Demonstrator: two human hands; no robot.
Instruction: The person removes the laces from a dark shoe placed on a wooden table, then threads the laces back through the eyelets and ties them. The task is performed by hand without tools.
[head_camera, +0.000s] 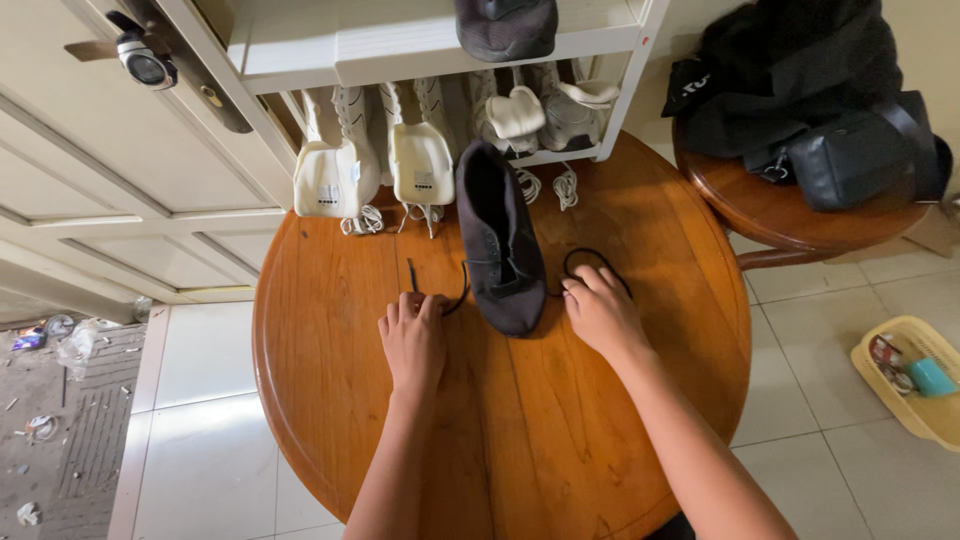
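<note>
Shoe at surface centre, toe toward 6 o'clock. Left hand at shoe's 8, palm down, fingers curled, pinching lace end. Right hand at shoe's 4, palm down, fingertips on other lace loop. Forearms enter from 6.

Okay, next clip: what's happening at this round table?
A person has a black shoe lying on a round wooden table, its toe toward them. The left hand rests on the black lace on one side of the shoe; the right hand touches the lace loop on the other side. White shoes sit on a white rack behind, and a black bag lies on a stool nearby.
</note>
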